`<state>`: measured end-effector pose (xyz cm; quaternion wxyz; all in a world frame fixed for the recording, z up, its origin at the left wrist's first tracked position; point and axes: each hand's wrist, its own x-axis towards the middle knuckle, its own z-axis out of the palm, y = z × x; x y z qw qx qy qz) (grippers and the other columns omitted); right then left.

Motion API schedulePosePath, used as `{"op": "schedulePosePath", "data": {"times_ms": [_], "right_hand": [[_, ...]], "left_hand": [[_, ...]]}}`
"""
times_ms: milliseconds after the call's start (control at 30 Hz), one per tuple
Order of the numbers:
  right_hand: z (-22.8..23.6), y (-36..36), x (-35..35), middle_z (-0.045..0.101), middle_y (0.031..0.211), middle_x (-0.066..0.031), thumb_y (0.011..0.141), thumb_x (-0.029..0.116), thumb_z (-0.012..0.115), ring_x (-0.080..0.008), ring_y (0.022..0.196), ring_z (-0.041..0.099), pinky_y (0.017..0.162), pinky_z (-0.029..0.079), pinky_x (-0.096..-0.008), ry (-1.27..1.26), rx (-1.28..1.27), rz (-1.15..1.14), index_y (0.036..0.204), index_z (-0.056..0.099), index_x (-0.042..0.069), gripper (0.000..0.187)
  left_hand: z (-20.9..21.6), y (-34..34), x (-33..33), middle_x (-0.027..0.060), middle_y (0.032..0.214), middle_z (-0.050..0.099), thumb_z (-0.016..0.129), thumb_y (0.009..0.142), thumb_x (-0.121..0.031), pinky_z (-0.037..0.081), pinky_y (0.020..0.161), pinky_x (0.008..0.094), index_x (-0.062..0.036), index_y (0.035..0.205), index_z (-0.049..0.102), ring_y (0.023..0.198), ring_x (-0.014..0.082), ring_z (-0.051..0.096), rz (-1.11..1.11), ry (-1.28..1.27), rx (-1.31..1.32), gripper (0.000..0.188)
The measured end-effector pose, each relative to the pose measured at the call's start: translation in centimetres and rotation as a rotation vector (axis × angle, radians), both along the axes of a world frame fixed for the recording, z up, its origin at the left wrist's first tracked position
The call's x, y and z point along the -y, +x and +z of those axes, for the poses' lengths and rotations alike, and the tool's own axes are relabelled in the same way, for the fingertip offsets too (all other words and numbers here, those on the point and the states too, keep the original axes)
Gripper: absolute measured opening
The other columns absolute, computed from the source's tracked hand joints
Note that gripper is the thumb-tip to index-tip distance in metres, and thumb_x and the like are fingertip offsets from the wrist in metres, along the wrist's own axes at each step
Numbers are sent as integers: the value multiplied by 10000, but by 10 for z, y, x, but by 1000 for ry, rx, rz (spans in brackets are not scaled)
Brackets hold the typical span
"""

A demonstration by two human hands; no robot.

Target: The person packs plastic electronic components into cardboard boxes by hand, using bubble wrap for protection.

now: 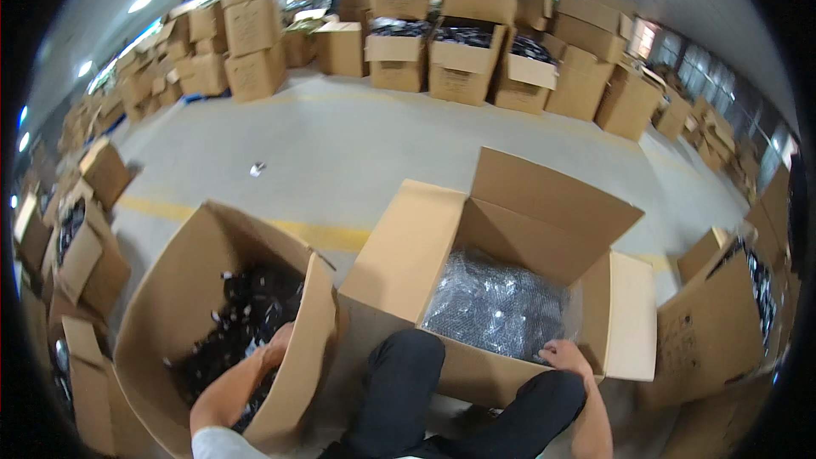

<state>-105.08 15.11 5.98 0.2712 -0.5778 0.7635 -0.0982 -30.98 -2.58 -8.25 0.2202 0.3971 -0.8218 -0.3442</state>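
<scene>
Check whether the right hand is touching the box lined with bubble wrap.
Touching. The head view shows the right hand resting on the near rim of the open cardboard box, fingers over its edge.

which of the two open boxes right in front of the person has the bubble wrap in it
The open box on the right, by the right hand, holds clear bubble wrap. The left box, where the left hand reaches in, holds small dark parts.

Head camera looks down, close over two open cartons (501,289).
</scene>
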Motion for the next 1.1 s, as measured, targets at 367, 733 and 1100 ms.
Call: {"op": "schedulePosePath", "data": {"times_ms": [367, 733, 1100], "right_hand": [[-11, 0, 11, 669, 859, -228, 843, 324, 638, -392, 833, 656, 745, 513, -455, -81, 25, 77, 908, 688, -5, 339], [19, 11, 27, 697, 829, -186, 830, 265, 666, -279, 756, 677, 721, 536, -378, -130, 51, 221, 928, 702, -15, 299], [153, 171, 131, 633, 867, -57, 988, 628, 360, -189, 822, 608, 773, 493, -351, -22, 1779, -169, 1043, 610, 64, 619]], "left_hand": [[280, -22, 31, -18, 698, 493, 640, 935, -91, 366, 529, 241, -28, 1004, 605, 565, 85, 449, 563, 190, -672, 100], [434, -84, 58, -31, 685, 429, 641, 962, -208, 374, 542, 236, -61, 1065, 573, 600, 81, 406, 244, 104, -1066, 192], [397, -343, 54, 45, 750, 605, 665, 920, -86, 412, 564, 243, -33, 1041, 629, 616, 99, 516, -244, 205, -589, 137]]}}
